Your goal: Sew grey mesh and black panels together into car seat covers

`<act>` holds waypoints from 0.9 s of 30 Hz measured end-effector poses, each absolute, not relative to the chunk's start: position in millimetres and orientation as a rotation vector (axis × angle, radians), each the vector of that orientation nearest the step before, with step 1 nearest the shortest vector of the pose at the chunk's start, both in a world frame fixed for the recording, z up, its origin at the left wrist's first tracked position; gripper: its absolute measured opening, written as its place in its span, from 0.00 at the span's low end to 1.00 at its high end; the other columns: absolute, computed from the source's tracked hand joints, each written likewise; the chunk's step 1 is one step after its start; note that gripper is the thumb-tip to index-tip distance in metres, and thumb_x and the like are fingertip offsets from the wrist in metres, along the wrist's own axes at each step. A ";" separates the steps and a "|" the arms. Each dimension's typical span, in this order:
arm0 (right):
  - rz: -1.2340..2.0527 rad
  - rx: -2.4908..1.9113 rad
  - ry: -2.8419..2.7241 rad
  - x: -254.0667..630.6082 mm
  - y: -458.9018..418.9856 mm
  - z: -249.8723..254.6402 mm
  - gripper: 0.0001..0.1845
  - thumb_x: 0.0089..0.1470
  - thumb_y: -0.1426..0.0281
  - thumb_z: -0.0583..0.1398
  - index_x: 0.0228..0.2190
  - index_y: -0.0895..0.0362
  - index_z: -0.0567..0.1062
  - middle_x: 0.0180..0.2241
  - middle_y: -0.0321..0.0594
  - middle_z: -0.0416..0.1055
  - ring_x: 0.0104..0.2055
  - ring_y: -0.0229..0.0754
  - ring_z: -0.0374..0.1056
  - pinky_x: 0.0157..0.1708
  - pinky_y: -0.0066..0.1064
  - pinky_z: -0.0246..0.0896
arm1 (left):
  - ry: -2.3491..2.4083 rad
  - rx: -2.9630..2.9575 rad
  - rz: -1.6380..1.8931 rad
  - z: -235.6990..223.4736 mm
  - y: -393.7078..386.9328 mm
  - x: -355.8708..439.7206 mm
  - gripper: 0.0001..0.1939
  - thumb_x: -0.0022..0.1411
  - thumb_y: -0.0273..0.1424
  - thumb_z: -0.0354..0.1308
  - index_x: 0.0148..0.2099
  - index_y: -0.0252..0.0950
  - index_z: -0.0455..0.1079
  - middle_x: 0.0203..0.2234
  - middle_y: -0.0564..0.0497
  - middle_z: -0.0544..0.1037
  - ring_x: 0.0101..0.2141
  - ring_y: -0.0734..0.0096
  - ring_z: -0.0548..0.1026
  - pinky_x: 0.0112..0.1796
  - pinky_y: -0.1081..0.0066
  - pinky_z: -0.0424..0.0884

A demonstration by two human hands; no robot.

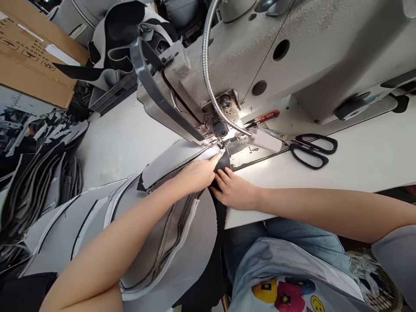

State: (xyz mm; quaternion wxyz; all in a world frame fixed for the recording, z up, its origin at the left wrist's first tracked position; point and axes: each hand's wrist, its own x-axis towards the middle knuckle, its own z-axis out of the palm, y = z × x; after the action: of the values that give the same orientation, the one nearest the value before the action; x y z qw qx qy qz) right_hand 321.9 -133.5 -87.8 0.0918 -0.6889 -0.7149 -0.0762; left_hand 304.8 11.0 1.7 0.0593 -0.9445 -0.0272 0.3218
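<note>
In the head view, a sewing machine (195, 82) has its lit presser foot (221, 144) down by the edge of a grey mesh fabric piece (175, 167). My left hand (203, 174) is closed on this layered piece, its index finger stretched to the edge right beside the foot; the other fingers are partly hidden. My right hand (236, 190) lies on black fabric (222, 162) just to the right, fingers slightly apart and pressing down. From under my left arm, the sewn grey panels (91, 216), with white-edged seams and zipper-like strips, hang off toward the left and front.
Black-handled scissors (310, 149) and red thread snips (266, 117) lie by the machine on the white table (351, 160). A flexible metal lamp neck (206, 52) arches before the machine head. Stacked fabric pieces (39, 186), a cardboard box (35, 52) and a dark crate (113, 97) stand left.
</note>
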 end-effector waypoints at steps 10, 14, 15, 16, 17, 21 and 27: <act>-0.278 -2.004 -2.058 317.7 -145.7 -96.2 0.22 0.61 0.67 0.54 0.53 0.62 0.71 0.53 0.63 0.67 0.54 0.60 0.66 0.50 0.56 0.59 | -0.073 -2.819 1.141 9.1 9.9 322.2 0.35 0.58 0.26 0.43 0.69 0.37 0.48 0.44 0.43 0.78 0.38 0.61 0.77 0.35 0.71 0.69; -0.302 -1.994 -2.052 318.6 -143.6 -95.8 0.20 0.62 0.70 0.50 0.51 0.60 0.73 0.51 0.60 0.69 0.53 0.59 0.67 0.49 0.55 0.60 | -0.109 -2.805 1.101 4.3 6.2 317.1 0.35 0.58 0.26 0.44 0.69 0.38 0.48 0.40 0.44 0.79 0.38 0.60 0.77 0.35 0.70 0.69; -0.303 -1.996 -2.047 318.3 -143.0 -95.3 0.20 0.62 0.71 0.50 0.51 0.60 0.73 0.51 0.60 0.70 0.53 0.59 0.67 0.49 0.55 0.60 | -0.120 -2.789 1.066 2.3 3.8 314.2 0.35 0.58 0.26 0.44 0.69 0.38 0.47 0.38 0.44 0.79 0.37 0.60 0.77 0.35 0.70 0.69; -0.298 -2.000 -2.040 317.4 -142.5 -94.7 0.19 0.62 0.71 0.50 0.51 0.61 0.73 0.50 0.60 0.70 0.53 0.59 0.67 0.50 0.55 0.60 | -0.123 -2.769 1.009 0.3 1.1 311.1 0.35 0.59 0.26 0.44 0.68 0.38 0.48 0.38 0.44 0.79 0.37 0.59 0.77 0.35 0.69 0.69; -0.290 -2.004 -2.030 316.1 -142.2 -93.9 0.19 0.62 0.71 0.50 0.50 0.61 0.73 0.50 0.61 0.70 0.53 0.58 0.67 0.50 0.55 0.60 | -0.120 -2.744 0.938 -1.5 -1.4 308.0 0.35 0.59 0.26 0.45 0.68 0.38 0.48 0.38 0.43 0.79 0.37 0.58 0.77 0.35 0.69 0.69; -0.235 -2.003 -1.988 308.1 -141.8 -90.3 0.19 0.62 0.70 0.51 0.51 0.60 0.73 0.53 0.61 0.67 0.54 0.60 0.65 0.51 0.62 0.58 | -0.117 -2.633 0.847 -2.8 -5.4 301.3 0.38 0.60 0.25 0.46 0.70 0.35 0.39 0.37 0.42 0.79 0.35 0.56 0.78 0.33 0.68 0.68; -0.201 -1.986 -1.963 303.0 -141.5 -91.4 0.19 0.62 0.69 0.52 0.51 0.58 0.73 0.53 0.60 0.67 0.55 0.61 0.64 0.51 0.65 0.56 | -0.112 -2.739 1.135 7.3 1.5 316.4 0.37 0.60 0.27 0.43 0.70 0.38 0.37 0.36 0.45 0.79 0.35 0.60 0.77 0.31 0.70 0.67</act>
State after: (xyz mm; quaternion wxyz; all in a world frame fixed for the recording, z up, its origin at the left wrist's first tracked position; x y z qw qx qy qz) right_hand 303.0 -141.5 -91.4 0.1702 -0.6991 -0.6908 -0.0709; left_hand 316.4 1.5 7.3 0.0873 -0.9196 -0.0375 0.3812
